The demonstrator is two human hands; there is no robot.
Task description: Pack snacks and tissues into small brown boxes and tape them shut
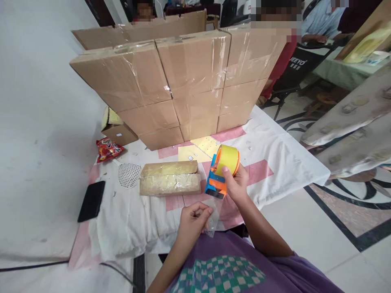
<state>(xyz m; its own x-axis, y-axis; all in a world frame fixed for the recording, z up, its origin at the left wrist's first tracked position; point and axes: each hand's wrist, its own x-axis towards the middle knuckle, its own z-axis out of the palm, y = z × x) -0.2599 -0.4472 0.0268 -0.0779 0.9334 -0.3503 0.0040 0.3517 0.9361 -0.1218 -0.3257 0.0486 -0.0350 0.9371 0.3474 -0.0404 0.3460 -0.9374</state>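
In my right hand [237, 183] is a blue and orange tape dispenser [216, 185] with a yellow-looking roll of tape on it, tilted above the table. My left hand [193, 219], closer to my body, has thumb and fingers pinched on a piece of clear tape [214, 215]. Whether this piece still joins the roll is hard to see. A long cardboard box [170, 189] with shiny tape over its top lies just beyond my left hand, touched by neither hand.
Taped cardboard boxes [198, 81] form a tall wall at the back of the cloth-covered table [122, 228]. A black phone-like slab [91, 201], a red snack packet [109, 149] and a white perforated paddle [129, 175] lie at left. Other people sit beyond the boxes.
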